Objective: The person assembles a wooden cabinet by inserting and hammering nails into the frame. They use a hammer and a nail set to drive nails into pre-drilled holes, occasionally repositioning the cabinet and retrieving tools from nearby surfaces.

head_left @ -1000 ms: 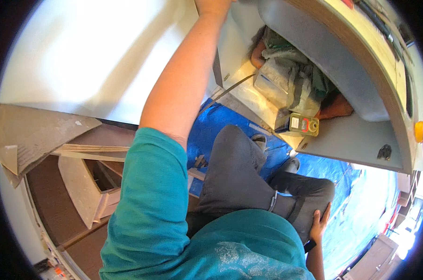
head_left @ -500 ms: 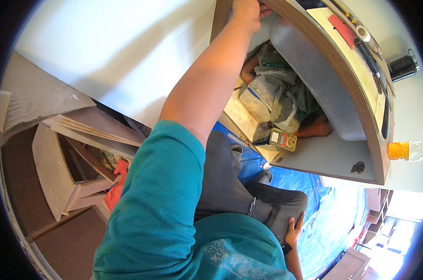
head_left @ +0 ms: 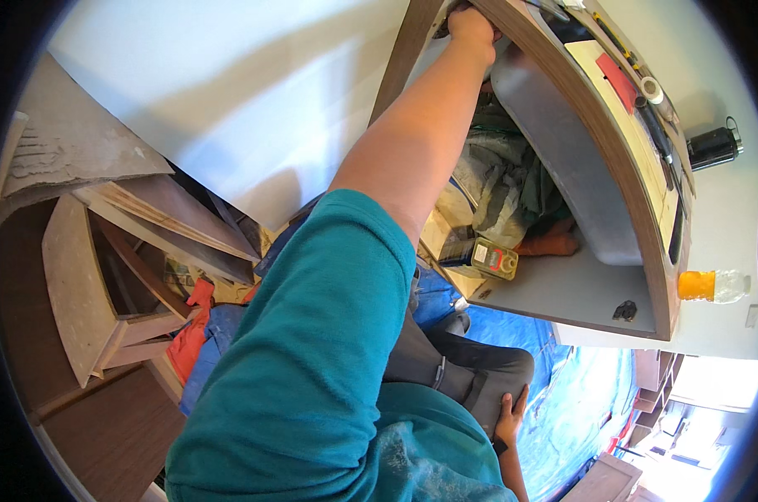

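Observation:
My left hand [head_left: 471, 25] is stretched far up, its fingers closed on the upper front edge of a wood-edged cabinet frame [head_left: 613, 159], right beside the grey underside of a sink basin [head_left: 563, 167]. My teal-sleeved arm fills the middle of the view. Down at the lower right, my right hand [head_left: 508, 418] lies flat on my dark-trousered thigh and holds nothing. Inside the cabinet a person in dusty grey-green clothes [head_left: 504, 184] is crouched, with a bare limb [head_left: 550, 244] showing. A small yellow-green handheld meter [head_left: 492, 258] sits on the cabinet floor.
On the counter lie a red flat piece [head_left: 620, 79], a tape roll [head_left: 651, 86], a black flask [head_left: 714, 146] and an orange-filled bottle [head_left: 709, 286]. A blue tarp [head_left: 513, 343] covers the floor. Wooden drawers and panels [head_left: 86, 284] are stacked at left under a white panel [head_left: 228, 109].
My left arm has stretched further up along the cabinet frame, and the view has swung so the cabinet sits higher and to the right. My right hand stays on my thigh.

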A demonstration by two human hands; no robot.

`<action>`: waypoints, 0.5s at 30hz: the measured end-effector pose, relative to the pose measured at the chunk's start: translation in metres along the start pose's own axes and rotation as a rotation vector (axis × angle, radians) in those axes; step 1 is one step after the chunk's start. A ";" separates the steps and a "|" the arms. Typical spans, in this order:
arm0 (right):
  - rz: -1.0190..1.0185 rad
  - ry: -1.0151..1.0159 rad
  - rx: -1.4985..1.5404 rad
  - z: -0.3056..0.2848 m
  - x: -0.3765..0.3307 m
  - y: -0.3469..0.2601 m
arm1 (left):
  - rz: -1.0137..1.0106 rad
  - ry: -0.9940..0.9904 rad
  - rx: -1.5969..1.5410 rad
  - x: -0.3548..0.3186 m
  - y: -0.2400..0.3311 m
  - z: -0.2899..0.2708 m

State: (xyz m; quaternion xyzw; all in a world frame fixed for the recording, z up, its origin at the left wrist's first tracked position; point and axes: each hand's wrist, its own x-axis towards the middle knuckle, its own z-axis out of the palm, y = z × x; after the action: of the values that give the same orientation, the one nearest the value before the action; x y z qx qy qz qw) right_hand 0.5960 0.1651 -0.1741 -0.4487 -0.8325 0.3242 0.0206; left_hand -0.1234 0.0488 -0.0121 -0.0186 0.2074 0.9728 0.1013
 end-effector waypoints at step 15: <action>-0.009 0.004 -0.016 0.001 -0.001 0.004 | -0.067 -0.160 0.110 0.015 0.014 -0.037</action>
State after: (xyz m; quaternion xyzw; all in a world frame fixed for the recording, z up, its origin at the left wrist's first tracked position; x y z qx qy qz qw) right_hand 0.5997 0.1653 -0.1767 -0.4457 -0.8371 0.3165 0.0200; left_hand -0.1408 0.0242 -0.0418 0.0577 0.2509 0.9544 0.1508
